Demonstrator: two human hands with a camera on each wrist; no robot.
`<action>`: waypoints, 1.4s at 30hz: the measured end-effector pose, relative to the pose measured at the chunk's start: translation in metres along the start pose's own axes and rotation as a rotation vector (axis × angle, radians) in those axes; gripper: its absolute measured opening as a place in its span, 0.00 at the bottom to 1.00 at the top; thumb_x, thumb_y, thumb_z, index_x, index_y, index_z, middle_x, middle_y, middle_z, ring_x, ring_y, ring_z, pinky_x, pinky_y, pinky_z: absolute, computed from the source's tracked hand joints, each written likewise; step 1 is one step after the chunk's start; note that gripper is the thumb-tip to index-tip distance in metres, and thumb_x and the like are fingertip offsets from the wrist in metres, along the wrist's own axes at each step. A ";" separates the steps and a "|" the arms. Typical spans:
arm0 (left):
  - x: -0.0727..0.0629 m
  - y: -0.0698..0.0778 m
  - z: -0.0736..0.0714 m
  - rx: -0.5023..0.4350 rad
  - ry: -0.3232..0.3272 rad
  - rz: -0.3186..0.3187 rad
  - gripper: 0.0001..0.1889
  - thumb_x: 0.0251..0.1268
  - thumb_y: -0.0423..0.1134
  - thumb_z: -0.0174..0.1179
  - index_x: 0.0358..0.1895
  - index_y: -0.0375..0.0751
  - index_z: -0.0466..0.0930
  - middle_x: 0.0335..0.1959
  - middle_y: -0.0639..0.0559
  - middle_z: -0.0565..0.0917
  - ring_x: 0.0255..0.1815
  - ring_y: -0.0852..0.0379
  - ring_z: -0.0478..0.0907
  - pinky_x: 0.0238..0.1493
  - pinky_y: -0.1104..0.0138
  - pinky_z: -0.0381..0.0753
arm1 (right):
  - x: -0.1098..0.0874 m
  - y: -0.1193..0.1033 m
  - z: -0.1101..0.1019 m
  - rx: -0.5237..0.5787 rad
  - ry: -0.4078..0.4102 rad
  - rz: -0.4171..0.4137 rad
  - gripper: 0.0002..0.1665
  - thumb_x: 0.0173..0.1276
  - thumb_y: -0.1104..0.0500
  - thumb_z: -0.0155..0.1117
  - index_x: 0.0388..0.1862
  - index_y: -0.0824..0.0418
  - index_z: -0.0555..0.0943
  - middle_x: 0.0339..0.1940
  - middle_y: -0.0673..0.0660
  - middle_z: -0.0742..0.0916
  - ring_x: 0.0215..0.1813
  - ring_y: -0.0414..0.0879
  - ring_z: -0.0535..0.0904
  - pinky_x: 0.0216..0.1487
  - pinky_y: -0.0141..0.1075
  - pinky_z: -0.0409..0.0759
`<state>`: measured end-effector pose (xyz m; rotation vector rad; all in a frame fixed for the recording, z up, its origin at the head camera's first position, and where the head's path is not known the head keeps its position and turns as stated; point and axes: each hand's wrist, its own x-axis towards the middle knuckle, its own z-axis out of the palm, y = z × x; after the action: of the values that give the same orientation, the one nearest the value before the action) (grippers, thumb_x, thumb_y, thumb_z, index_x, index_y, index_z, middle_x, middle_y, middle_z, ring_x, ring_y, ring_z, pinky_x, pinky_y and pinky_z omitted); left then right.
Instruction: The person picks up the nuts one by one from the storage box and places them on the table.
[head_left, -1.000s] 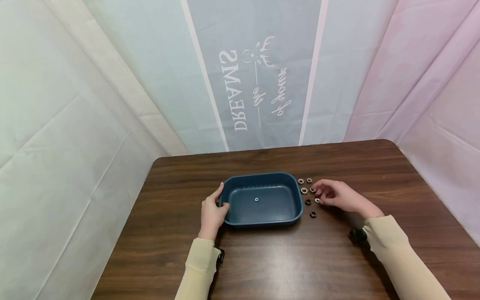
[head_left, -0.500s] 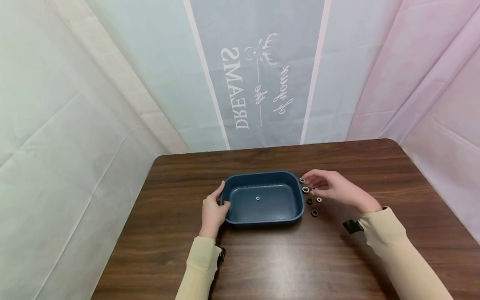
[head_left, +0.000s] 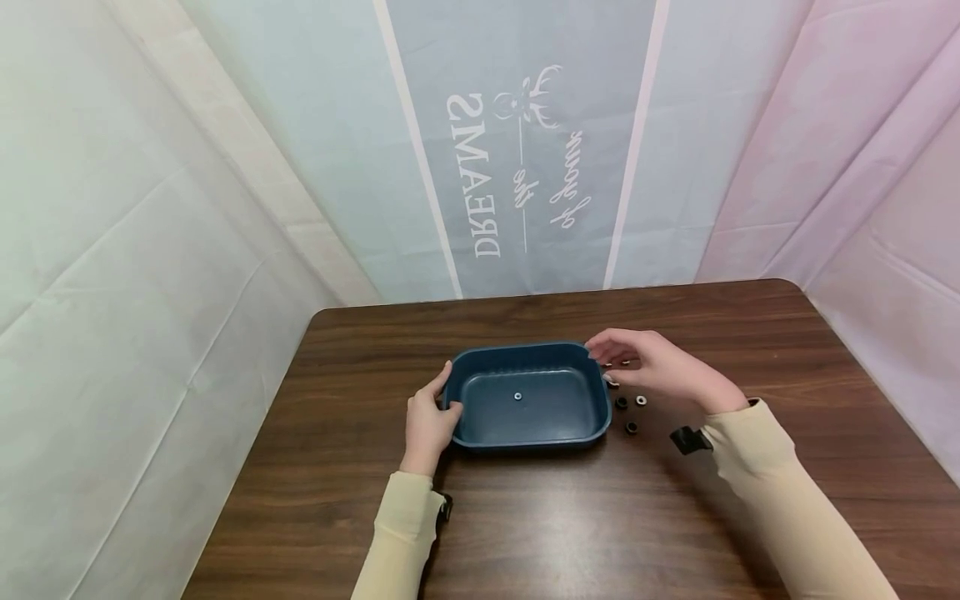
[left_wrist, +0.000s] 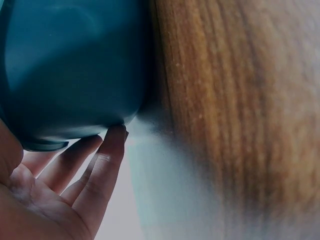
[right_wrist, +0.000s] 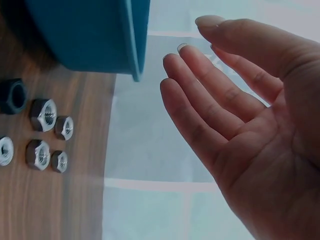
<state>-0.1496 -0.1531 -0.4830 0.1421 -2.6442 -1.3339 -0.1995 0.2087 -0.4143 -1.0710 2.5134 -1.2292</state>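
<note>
A dark blue rectangular plastic tray (head_left: 525, 435) stands on the table, with one small silver nut (head_left: 517, 397) on its floor. My left hand (head_left: 431, 427) grips its left end, thumb over the rim and fingers along the outer wall; those fingers (left_wrist: 102, 182) touch the wall in the left wrist view. Over the tray's right rim hovers my right hand (head_left: 652, 367), fingers relaxed and slightly bent, holding nothing. Beneath and beside it lie several hex nuts: silver ones (right_wrist: 43, 115) and black ones (head_left: 622, 402). In the head view the right hand partly hides some silver nuts.
The brown wood-grain table (head_left: 540, 517) has its back edge against a hanging cloth (head_left: 547, 167) with mirrored white lettering. Pale fabric walls (head_left: 135, 333) rise at left and right. A dark wrist camera (head_left: 690, 439) hangs beneath the right sleeve.
My right hand has moved left and away from me, from beside the nuts to above the tray's right rim. The left hand keeps its grip on the tray.
</note>
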 end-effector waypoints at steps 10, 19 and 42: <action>-0.001 0.001 0.000 0.000 0.002 -0.004 0.38 0.53 0.26 0.60 0.67 0.65 0.68 0.60 0.44 0.77 0.08 0.58 0.57 0.15 0.67 0.62 | 0.013 -0.010 0.000 0.011 -0.049 0.010 0.26 0.63 0.65 0.66 0.59 0.52 0.74 0.52 0.50 0.82 0.55 0.49 0.78 0.55 0.47 0.74; 0.000 0.002 0.000 -0.005 0.004 0.012 0.37 0.54 0.27 0.59 0.68 0.60 0.69 0.60 0.44 0.76 0.08 0.57 0.58 0.15 0.67 0.62 | 0.033 -0.017 0.004 0.093 -0.103 -0.011 0.27 0.63 0.67 0.65 0.60 0.51 0.74 0.53 0.51 0.82 0.55 0.47 0.78 0.55 0.45 0.75; 0.000 0.005 -0.003 -0.014 -0.002 0.011 0.36 0.54 0.26 0.59 0.68 0.56 0.69 0.60 0.43 0.76 0.08 0.56 0.60 0.14 0.66 0.64 | 0.082 -0.024 0.039 0.094 -0.177 -0.091 0.26 0.62 0.68 0.65 0.60 0.55 0.75 0.51 0.51 0.82 0.53 0.55 0.78 0.54 0.39 0.75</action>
<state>-0.1489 -0.1525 -0.4777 0.1246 -2.6335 -1.3494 -0.2305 0.1202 -0.4080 -1.2251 2.2757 -1.2043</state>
